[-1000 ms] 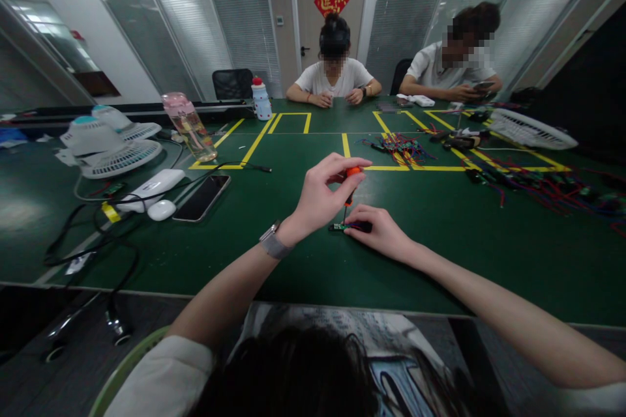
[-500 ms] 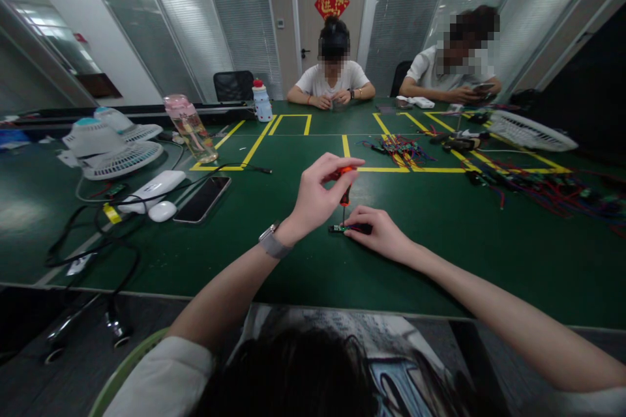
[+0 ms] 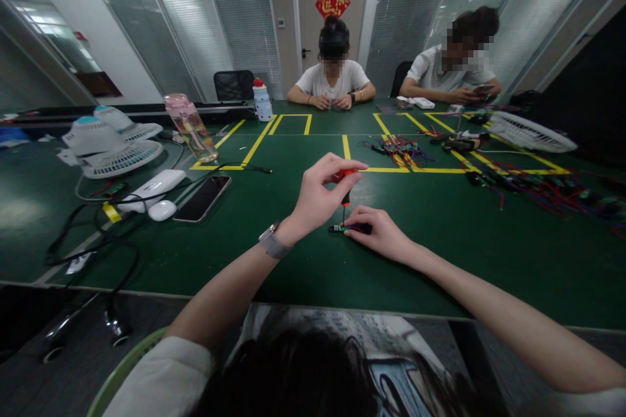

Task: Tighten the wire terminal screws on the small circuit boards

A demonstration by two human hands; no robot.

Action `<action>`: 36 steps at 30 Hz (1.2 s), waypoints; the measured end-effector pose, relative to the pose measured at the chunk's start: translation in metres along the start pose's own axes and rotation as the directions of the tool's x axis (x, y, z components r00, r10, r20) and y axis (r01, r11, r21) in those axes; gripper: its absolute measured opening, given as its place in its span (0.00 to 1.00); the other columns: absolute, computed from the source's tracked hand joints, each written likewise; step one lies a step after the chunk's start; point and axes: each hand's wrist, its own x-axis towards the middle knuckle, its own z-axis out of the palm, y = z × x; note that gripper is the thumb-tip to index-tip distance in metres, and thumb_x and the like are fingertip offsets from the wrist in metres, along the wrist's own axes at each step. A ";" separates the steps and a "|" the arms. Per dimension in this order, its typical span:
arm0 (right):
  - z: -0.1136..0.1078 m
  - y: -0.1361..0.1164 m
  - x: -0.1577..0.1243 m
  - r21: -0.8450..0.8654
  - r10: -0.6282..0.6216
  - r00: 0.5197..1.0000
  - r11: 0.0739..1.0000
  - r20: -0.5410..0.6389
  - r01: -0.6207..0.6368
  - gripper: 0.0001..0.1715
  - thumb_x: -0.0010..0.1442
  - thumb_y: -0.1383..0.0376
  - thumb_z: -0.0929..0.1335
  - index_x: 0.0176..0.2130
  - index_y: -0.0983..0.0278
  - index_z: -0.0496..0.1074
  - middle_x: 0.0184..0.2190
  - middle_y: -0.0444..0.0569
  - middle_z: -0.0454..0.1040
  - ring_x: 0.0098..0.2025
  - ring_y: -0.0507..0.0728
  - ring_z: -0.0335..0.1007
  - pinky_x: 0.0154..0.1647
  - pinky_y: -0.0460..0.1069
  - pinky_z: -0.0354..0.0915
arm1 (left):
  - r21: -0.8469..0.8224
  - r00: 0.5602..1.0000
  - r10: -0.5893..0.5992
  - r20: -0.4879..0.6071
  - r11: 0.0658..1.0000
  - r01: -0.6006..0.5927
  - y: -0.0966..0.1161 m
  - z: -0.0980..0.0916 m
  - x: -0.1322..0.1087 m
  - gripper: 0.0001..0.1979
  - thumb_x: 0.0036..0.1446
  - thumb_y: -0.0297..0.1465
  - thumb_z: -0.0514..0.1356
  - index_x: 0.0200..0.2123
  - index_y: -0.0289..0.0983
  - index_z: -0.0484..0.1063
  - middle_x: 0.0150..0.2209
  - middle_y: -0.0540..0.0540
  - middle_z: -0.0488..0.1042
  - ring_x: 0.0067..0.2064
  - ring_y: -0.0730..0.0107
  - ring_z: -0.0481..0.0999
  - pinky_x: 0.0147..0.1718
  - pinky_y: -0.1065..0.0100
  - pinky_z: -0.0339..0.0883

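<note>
My left hand (image 3: 320, 194) pinches the orange handle of a small screwdriver (image 3: 345, 190), which stands upright with its tip on a small green circuit board (image 3: 338, 228). A watch sits on that wrist. My right hand (image 3: 379, 231) lies on the green table (image 3: 440, 241) with its fingers closed over the right end of the board, pressing it down. Both hands are at the table's middle, close to me.
A phone (image 3: 202, 198), a white mouse (image 3: 161, 210), a white box, black cables and two small fans (image 3: 110, 140) lie at the left. A pink bottle (image 3: 190, 127) stands behind them. Heaps of coloured wires (image 3: 403, 148) spread to the right. Two people sit at the far side.
My left fingers have shifted slightly round the screwdriver handle. The right hand and the board stay where they were.
</note>
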 end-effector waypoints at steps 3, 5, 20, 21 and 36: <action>0.000 0.000 0.000 -0.005 0.001 1.000 1.000 0.005 -0.001 0.07 0.58 0.67 0.70 0.38 0.64 0.79 0.34 0.49 0.75 0.35 0.56 0.73 0.38 0.51 0.68 | 0.072 0.998 0.048 -0.044 0.996 -0.045 -0.001 -0.002 0.001 0.05 0.57 0.33 0.63 0.34 0.38 0.78 0.31 0.49 0.70 0.33 0.75 0.71 0.32 0.73 0.69; 0.000 0.000 0.000 -0.004 0.000 1.000 1.000 0.009 0.000 0.08 0.58 0.68 0.70 0.38 0.64 0.79 0.34 0.50 0.75 0.35 0.56 0.73 0.39 0.51 0.68 | 0.062 0.999 0.047 0.001 0.997 -0.047 -0.001 -0.004 0.001 0.10 0.62 0.34 0.58 0.38 0.38 0.78 0.34 0.47 0.72 0.35 0.73 0.72 0.35 0.71 0.69; 0.000 0.001 0.000 -0.003 -0.006 1.000 1.000 0.008 0.006 0.08 0.58 0.68 0.70 0.38 0.65 0.79 0.34 0.50 0.75 0.35 0.56 0.72 0.38 0.51 0.68 | 0.007 1.000 -0.011 0.026 1.000 0.011 -0.003 -0.004 0.001 0.10 0.62 0.34 0.58 0.42 0.39 0.78 0.35 0.48 0.71 0.33 0.76 0.72 0.32 0.74 0.69; 0.000 0.001 0.000 -0.002 -0.006 1.000 1.000 0.009 0.006 0.08 0.58 0.67 0.70 0.38 0.65 0.79 0.34 0.51 0.75 0.35 0.56 0.73 0.38 0.51 0.68 | -0.020 0.997 -0.025 0.068 0.999 0.026 -0.003 -0.004 0.001 0.13 0.65 0.33 0.53 0.46 0.39 0.77 0.39 0.46 0.72 0.35 0.75 0.73 0.34 0.73 0.70; 0.000 0.001 0.000 0.001 -0.008 1.000 1.000 0.011 0.008 0.08 0.58 0.67 0.69 0.38 0.65 0.79 0.34 0.50 0.75 0.35 0.56 0.72 0.39 0.51 0.69 | -0.052 0.995 -0.027 0.096 0.998 0.032 -0.002 -0.003 0.000 0.15 0.66 0.31 0.51 0.51 0.40 0.73 0.43 0.44 0.73 0.38 0.74 0.74 0.35 0.72 0.71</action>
